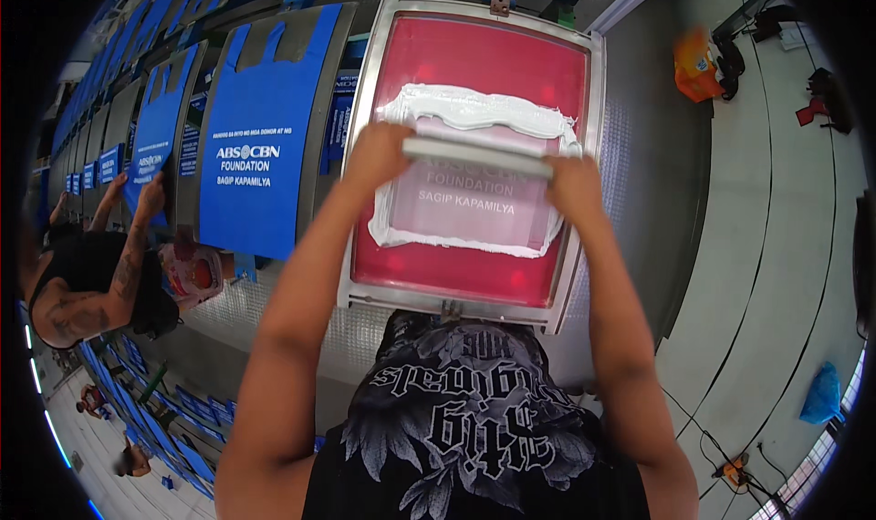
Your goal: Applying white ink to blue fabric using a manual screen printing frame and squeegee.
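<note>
A flat silk-screen frame (593, 100) with metal edges lies in front of me, its mesh (474, 50) red around a paler printing window. Thick white ink (488, 105) makes a rough ring around that window, heaviest along the far side. Across the window sits a long, pale squeegee (479, 155), roughly level from side to side. My left hand (385, 155) is closed around its left end, and my right hand (573, 190) grips the right end. White lettering shows through the mesh on the near side of the squeegee. The undersides of both hands are hidden.
Left of the frame, a blue bag (251, 128) lies flat on a board, with more blue bags in a row beyond. A co-worker (91, 278) handles one of them. Orange bag (695, 67) and blue plastic bag (821, 394) lie on the floor at right, near cables (721, 456).
</note>
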The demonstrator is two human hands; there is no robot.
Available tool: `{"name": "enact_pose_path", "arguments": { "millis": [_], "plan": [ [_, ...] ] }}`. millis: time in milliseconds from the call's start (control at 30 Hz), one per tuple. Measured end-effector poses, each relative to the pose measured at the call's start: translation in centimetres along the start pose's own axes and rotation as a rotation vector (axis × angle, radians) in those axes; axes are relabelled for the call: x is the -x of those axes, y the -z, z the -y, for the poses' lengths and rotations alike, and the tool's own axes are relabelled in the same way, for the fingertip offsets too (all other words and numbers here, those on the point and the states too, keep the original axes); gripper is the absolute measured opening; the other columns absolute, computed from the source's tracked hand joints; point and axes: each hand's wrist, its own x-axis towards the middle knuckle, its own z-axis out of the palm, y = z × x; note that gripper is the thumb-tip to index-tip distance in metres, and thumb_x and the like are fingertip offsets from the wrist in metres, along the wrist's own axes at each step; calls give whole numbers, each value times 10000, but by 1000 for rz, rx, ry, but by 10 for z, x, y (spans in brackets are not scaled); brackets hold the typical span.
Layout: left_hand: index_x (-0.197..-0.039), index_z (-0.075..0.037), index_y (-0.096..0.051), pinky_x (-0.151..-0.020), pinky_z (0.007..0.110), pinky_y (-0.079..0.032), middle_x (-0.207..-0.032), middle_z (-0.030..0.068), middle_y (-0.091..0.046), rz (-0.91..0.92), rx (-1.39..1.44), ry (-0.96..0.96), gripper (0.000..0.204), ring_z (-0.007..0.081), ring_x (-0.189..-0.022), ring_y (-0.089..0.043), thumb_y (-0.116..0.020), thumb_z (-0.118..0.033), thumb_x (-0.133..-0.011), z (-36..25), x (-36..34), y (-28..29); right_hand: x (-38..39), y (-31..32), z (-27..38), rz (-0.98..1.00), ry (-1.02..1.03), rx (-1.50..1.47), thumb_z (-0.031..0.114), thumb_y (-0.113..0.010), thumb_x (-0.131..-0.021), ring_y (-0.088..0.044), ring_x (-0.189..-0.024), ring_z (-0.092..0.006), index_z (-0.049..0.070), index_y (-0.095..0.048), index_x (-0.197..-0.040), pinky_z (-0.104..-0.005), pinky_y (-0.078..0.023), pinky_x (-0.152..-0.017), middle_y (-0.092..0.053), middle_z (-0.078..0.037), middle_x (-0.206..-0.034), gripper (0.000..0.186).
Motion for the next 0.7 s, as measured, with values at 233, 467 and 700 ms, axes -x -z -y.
{"name": "enact_pose_path", "arguments": {
  "millis": [233,467,700],
  "plan": [
    [-1015,-68,-648,-773,389,-487,-895,151,-663,215,31,253,464,318,-850,-633,-813,-264,-627,-3,-70,49,-79,64,-18,94,28,-114,60,-573,-624,-630,-897,-336,115,-679,-1019,-405,-498,-823,-666,-176,-917,413],
    [-966,-17,-622,-713,401,-490,-805,179,-637,171,188,502,317,295,-768,-620,-648,-303,-832,-94,100,50,-110,76,-44,214,7,-117,115,-620,-625,-621,-949,-330,70,-641,-1090,-390,-489,-850,-653,-173,-1014,468],
    [-836,19,-651,-609,264,-450,-711,9,-609,680,1137,748,493,90,-666,-539,-576,-466,-889,-111,266,-86,-124,62,-13,304,95,-85,118,-612,-633,-598,-1018,-338,62,-630,-1121,-378,-459,-916,-641,-176,-1071,491]
  ]
}}
